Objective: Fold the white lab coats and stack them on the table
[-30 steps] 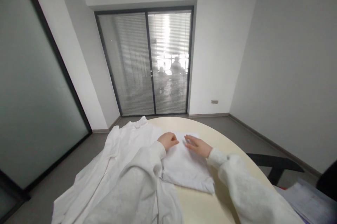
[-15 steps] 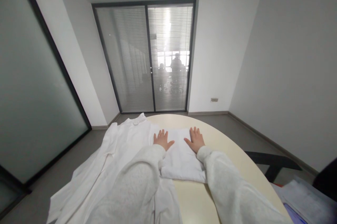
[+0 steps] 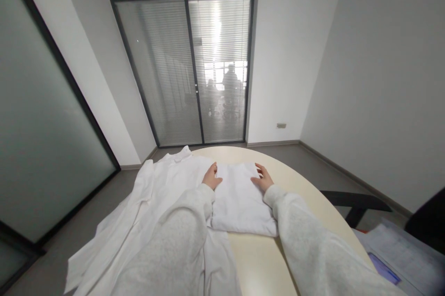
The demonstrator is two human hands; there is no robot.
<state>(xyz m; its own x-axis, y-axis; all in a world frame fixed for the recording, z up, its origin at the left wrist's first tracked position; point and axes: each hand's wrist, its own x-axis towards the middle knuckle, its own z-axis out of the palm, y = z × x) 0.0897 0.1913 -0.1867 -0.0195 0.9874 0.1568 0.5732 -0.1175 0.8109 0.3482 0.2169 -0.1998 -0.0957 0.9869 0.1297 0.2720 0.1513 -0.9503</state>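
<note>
A folded white garment (image 3: 239,203) lies as a flat, roughly rectangular bundle on the round cream table (image 3: 250,261). My left hand (image 3: 210,177) is at its far left edge, thumb on top and fingers curled along the side. Across from it, my right hand (image 3: 264,178) grips the far right edge, its thumb resting on the cloth and its fingers bent at the border. Some fingertips are hidden by the cloth. A white shirt (image 3: 174,175) with a collar and sleeves is spread out on the left, partly beneath the bundle and my left sleeve.
A black chair armrest (image 3: 356,201) stands beyond the table's right edge. Papers (image 3: 399,245) and a purple-blue item (image 3: 384,268) lie at the lower right. Glass doors with blinds (image 3: 181,73) are across the room, with dim figures behind them.
Both hands have gone from lying flat with spread fingers on the folded garment to curling at its two side edges. The view has shifted slightly.
</note>
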